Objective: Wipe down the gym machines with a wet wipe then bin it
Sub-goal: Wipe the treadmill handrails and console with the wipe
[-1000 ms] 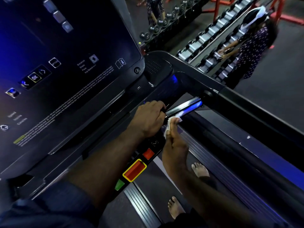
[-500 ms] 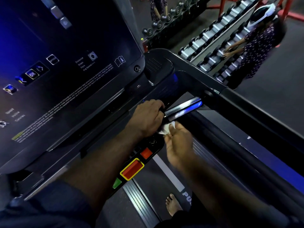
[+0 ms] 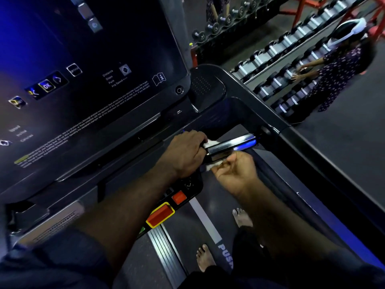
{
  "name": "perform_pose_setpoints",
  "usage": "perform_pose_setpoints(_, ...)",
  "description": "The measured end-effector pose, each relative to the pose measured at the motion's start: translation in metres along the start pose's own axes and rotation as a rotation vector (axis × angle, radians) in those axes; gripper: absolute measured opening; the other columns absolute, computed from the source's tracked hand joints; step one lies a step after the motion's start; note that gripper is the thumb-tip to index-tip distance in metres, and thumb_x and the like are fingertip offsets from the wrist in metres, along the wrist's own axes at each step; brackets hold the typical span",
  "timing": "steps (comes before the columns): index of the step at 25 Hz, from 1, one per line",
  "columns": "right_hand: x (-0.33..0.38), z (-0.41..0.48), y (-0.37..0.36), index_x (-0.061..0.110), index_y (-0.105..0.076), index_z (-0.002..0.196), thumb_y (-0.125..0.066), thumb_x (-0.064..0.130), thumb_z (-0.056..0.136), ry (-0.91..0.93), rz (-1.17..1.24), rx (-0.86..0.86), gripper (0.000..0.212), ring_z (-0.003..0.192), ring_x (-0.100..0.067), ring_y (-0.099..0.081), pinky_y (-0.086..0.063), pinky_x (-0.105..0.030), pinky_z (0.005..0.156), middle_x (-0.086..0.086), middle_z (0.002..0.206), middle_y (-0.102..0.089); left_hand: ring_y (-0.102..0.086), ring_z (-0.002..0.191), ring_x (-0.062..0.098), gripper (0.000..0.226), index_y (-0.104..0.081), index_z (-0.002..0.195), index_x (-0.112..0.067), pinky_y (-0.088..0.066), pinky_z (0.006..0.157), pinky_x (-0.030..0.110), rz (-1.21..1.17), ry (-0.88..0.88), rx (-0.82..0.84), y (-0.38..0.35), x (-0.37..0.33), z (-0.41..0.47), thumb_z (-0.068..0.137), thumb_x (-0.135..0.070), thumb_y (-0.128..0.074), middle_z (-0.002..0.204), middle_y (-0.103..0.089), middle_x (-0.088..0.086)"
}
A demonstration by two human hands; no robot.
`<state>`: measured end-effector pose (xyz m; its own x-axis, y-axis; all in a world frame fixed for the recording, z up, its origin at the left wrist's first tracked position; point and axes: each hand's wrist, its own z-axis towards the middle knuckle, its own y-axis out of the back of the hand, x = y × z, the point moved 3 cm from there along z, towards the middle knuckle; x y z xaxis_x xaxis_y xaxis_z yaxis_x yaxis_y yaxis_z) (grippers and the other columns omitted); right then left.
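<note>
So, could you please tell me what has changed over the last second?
The right hand turned palm-up and slid under the chrome grip bar, drawing the wet wipe round it, so white now shows above and below it. The left hand kept gripping the bar's end.

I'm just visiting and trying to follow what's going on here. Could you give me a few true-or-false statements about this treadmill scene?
1. The right hand pinches a white wet wipe just below the shiny handlebar. True.
2. The left hand presses the red stop button. False: it grips the handlebar.
3. The person wears shoes. False: bare feet stand on the belt.
4. By the dumbbell rack stands another person. True.
</note>
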<state>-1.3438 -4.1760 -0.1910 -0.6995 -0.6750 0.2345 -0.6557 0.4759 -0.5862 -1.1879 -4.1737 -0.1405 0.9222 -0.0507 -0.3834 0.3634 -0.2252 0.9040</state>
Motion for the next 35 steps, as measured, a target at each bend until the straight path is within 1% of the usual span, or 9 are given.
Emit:
perform_pose_setpoints(4,0.062,0.013,0.017,0.001,-0.060,0.078,-0.043,-0.006,0.069,0.181,-0.225,-0.119,0.020,0.067,-0.020,-0.062,-0.056,-0.031,0.068,-0.007,0.069,-0.066,-0.053,0.108,0.019,0.046,-0.059,0.126,-0.020,-0.040,0.100,0.040,0.016,0.004,0.031,0.001,0.000,-0.001,0.088,-0.038,-0.041,0.118,-0.062,0.000)
perform_pose_setpoints(8,0.044,0.006,0.038,0.011,-0.066,0.087,-0.065,0.001,0.085,0.393,-0.379,-0.273,0.011,0.065,-0.014,-0.053,-0.047,-0.023,0.053,0.000,0.070,-0.060,-0.056,0.101,0.020,0.047,-0.062,0.119,-0.022,-0.043,0.098,0.041,0.057,0.012,0.030,-0.002,0.000,0.003,0.087,-0.045,-0.037,0.110,-0.064,-0.001)
perform_pose_setpoints(11,0.052,-0.015,0.042,0.015,-0.076,0.119,-0.065,-0.005,0.089,0.709,-0.635,-0.466,0.037,0.085,-0.011,-0.073,-0.061,-0.024,0.079,-0.001,0.102,-0.078,-0.056,0.090,0.018,0.045,-0.064,0.104,-0.025,-0.043,0.097,0.040,0.090,0.005,0.030,-0.005,0.004,0.005,0.087,-0.050,-0.030,0.093,-0.063,-0.006)
perform_pose_setpoints(15,0.073,-0.019,0.033,0.021,-0.066,0.138,-0.058,-0.003,0.096,1.098,-1.434,-0.247,0.050,0.121,-0.011,-0.064,-0.031,0.004,0.100,0.001,0.134,-0.070,-0.054,0.086,0.021,0.029,-0.063,0.101,-0.022,-0.032,0.093,0.032,0.076,-0.004,0.004,-0.006,0.006,0.004,0.099,-0.042,-0.043,0.081,-0.060,-0.004)
perform_pose_setpoints(19,0.036,-0.011,0.027,0.006,-0.046,0.153,-0.043,-0.007,0.087,1.169,-1.873,0.091,0.067,0.153,-0.028,-0.034,-0.025,-0.038,0.128,-0.013,0.160,-0.044,-0.056,0.088,0.025,0.026,-0.059,0.103,-0.022,-0.039,0.090,0.038,0.025,-0.018,-0.022,-0.004,0.003,0.003,0.100,-0.039,-0.040,0.083,-0.061,-0.001)
perform_pose_setpoints(24,0.000,-0.023,0.009,-0.002,-0.041,0.154,-0.047,0.015,0.093,1.283,-2.122,0.523,0.063,0.154,-0.029,-0.031,-0.015,-0.037,0.130,-0.018,0.161,-0.041,-0.058,0.080,0.019,0.031,-0.055,0.106,-0.028,-0.046,0.081,0.043,-0.124,-0.061,-0.103,-0.003,0.004,0.002,0.105,-0.044,-0.029,0.081,-0.060,-0.011)
perform_pose_setpoints(27,0.065,-0.018,0.017,0.002,-0.058,0.142,-0.047,0.017,0.105,1.414,-2.177,0.312,0.041,0.138,-0.030,-0.054,-0.034,-0.040,0.121,-0.015,0.145,-0.060,-0.056,0.080,0.017,0.037,-0.056,0.108,-0.027,-0.044,0.082,0.041,-0.068,-0.046,-0.094,-0.003,0.004,0.003,0.107,-0.050,-0.027,0.082,-0.057,-0.013)
perform_pose_setpoints(30,0.106,-0.005,0.023,0.007,-0.061,0.134,-0.040,0.018,0.110,1.218,-2.145,-0.028,0.033,0.128,-0.031,-0.060,-0.046,-0.041,0.108,-0.013,0.135,-0.065,-0.055,0.084,0.016,0.048,-0.059,0.106,-0.029,-0.042,0.087,0.038,0.024,-0.018,-0.035,-0.007,0.006,0.005,0.103,-0.062,-0.024,0.086,-0.060,-0.011)
perform_pose_setpoints(35,0.041,0.000,0.001,0.014,-0.063,0.139,-0.040,0.025,0.103,1.111,-1.998,0.517,0.044,0.136,-0.023,-0.052,-0.027,-0.028,0.122,-0.007,0.140,-0.064,-0.057,0.089,0.016,0.061,-0.063,0.103,-0.028,-0.040,0.097,0.036,0.144,-0.005,0.015,-0.010,0.005,0.006,0.090,-0.080,-0.033,0.092,-0.064,-0.009)
